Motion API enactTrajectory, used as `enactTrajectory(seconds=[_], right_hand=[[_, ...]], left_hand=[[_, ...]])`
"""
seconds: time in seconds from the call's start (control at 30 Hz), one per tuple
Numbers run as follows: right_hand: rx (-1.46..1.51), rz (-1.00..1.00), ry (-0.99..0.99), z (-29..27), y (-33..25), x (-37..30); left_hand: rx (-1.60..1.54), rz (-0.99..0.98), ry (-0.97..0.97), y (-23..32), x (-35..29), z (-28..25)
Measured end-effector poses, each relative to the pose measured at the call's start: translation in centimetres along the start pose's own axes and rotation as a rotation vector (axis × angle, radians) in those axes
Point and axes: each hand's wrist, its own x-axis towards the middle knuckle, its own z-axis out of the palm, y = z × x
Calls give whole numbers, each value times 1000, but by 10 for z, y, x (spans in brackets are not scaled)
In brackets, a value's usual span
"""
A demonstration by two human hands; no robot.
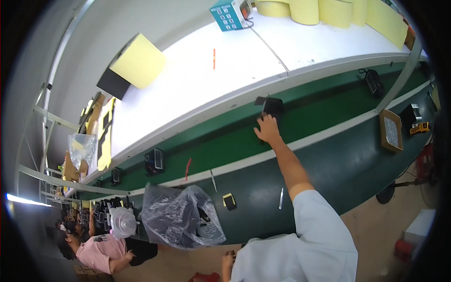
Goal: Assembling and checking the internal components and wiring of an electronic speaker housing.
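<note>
My right hand [268,129] reaches across to the green conveyor belt. Its fingers close over the near side of a black box-shaped device [273,106], which has a flat panel sticking out at its upper left. Down by my body, at the lower edge, is my left hand [229,259]. Its fingers look curled, and whatever they hold is too small and dark to make out. On the dark green worktop between us lie a small black-and-yellow piece [229,201], a slim white tool [281,199] and another thin pale tool [213,180].
A clear plastic bag [181,216] with dark things inside covers the worktop's left. Other black devices [154,161] sit along the belt [211,145]. A cardboard tray [391,131] stands at right. Beyond are a white shelf [188,84] and a teal box [229,16]. A co-worker [101,251] sits at left near a fan [123,223].
</note>
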Motion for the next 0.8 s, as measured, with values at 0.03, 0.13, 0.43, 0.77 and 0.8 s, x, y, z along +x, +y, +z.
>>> enactTrajectory(seconds=[0.03, 0.13, 0.43, 0.77, 0.8], right_hand=[[2, -3, -19, -1, 5, -1], [231, 102, -21, 5, 6, 12], [913, 399, -161, -12, -4, -66], [932, 546, -1087, -24, -230, -294], [822, 412, -1080, -32, -239, -294]], left_hand=[[164, 50, -53, 0, -1, 0], [-8, -28, -62, 12, -6, -1], [37, 262, -52, 43, 31, -25], [-183, 842, 410, 305, 178, -249], [-161, 933, 622, 339, 218, -259]])
